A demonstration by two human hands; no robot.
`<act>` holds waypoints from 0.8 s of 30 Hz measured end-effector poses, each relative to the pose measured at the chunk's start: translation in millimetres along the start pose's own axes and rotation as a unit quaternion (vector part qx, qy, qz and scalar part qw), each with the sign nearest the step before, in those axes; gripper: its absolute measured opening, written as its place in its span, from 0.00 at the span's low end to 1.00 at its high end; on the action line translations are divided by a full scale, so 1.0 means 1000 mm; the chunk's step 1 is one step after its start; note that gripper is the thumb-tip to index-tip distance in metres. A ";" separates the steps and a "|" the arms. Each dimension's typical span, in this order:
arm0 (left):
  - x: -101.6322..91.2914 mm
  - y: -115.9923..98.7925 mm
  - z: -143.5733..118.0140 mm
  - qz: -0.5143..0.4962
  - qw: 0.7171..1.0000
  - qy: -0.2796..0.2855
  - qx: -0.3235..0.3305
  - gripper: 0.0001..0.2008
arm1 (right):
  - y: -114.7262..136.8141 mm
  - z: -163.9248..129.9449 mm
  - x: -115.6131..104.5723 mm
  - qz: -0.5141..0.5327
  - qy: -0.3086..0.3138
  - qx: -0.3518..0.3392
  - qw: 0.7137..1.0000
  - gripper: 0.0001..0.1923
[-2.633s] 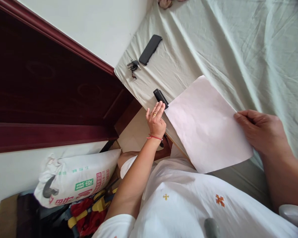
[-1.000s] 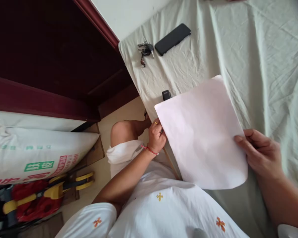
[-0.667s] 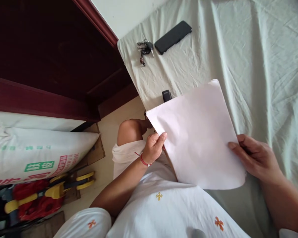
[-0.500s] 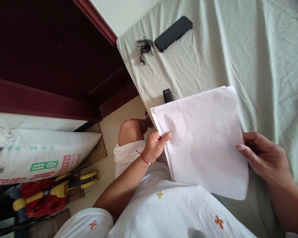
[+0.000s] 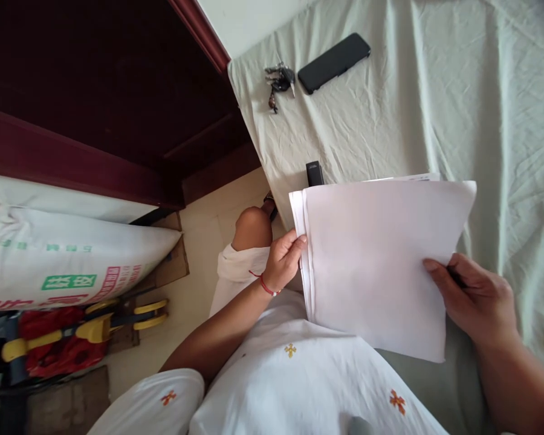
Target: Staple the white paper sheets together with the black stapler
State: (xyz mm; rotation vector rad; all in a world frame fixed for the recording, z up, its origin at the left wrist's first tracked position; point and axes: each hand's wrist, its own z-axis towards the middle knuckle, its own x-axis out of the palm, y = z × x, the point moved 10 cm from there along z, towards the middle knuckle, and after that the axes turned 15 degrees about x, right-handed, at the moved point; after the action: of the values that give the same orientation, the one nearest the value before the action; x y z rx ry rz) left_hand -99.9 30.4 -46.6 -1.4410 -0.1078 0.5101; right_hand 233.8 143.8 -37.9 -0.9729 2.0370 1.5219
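Observation:
Several white sheets of paper [image 5: 372, 260] are held up over my lap and the edge of the bed. My left hand [image 5: 284, 260], with a red string bracelet at the wrist, pinches their left edge, thumb on top. There the edges fan slightly apart. At the right edge my right hand [image 5: 474, 290] grips the paper, its thumb on the front face and its fingers behind. The facing sheet looks blank; a strip of another sheet with faint print shows past the top edge.
On the pale green bed sheet [image 5: 390, 121] lie a black phone [image 5: 334, 63], a bunch of keys [image 5: 280, 81] and a small black object [image 5: 314, 173] by the papers. To the left are dark red furniture [image 5: 95, 78], a printed white sack [image 5: 81, 260] and a red-and-yellow item [image 5: 68, 338].
The top right corner of the front sheet has swung outward to the right, and more sheet edges show at the left. My right thumb reaches slightly farther over the paper. The view has shifted.

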 end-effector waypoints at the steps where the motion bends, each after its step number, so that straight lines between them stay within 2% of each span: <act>1: -0.001 -0.001 0.001 0.019 1.000 0.001 0.005 0.17 | 0.002 0.000 -0.001 -0.005 -0.005 -0.004 1.000 0.24; 5: -0.005 -0.004 0.004 0.067 0.997 -0.026 0.020 0.19 | -0.002 0.000 -0.007 0.006 -0.035 0.026 0.999 0.19; 9: -0.008 -0.005 0.003 0.086 0.994 -0.060 0.029 0.19 | -0.005 -0.001 -0.013 0.002 -0.065 0.039 0.997 0.19; 12: -0.011 -0.009 0.000 0.104 0.990 -0.086 0.043 0.20 | -0.005 0.000 -0.013 0.006 -0.062 0.031 0.998 0.20; 15: -0.008 -0.005 -0.004 0.057 0.993 -0.095 0.039 0.15 | -0.005 0.001 -0.011 -0.001 -0.055 0.022 0.998 0.18; 19: 0.000 -0.002 -0.006 -0.041 0.994 -0.089 0.058 0.24 | -0.003 0.002 -0.012 -0.013 -0.063 0.016 0.998 0.19; 22: -0.002 -0.003 -0.008 -0.022 0.992 -0.096 0.073 0.30 | -0.005 0.003 -0.013 -0.008 -0.063 0.017 0.998 0.18; 24: -0.005 -0.004 -0.008 0.005 0.993 -0.093 0.076 0.29 | -0.009 0.004 -0.012 0.002 -0.056 0.026 0.998 0.18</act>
State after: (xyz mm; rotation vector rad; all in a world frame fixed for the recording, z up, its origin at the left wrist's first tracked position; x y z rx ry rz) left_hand -100.4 20.3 -42.7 -1.2434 -0.2051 0.6472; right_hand 247.9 149.7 -36.7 -0.8450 1.9906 1.4820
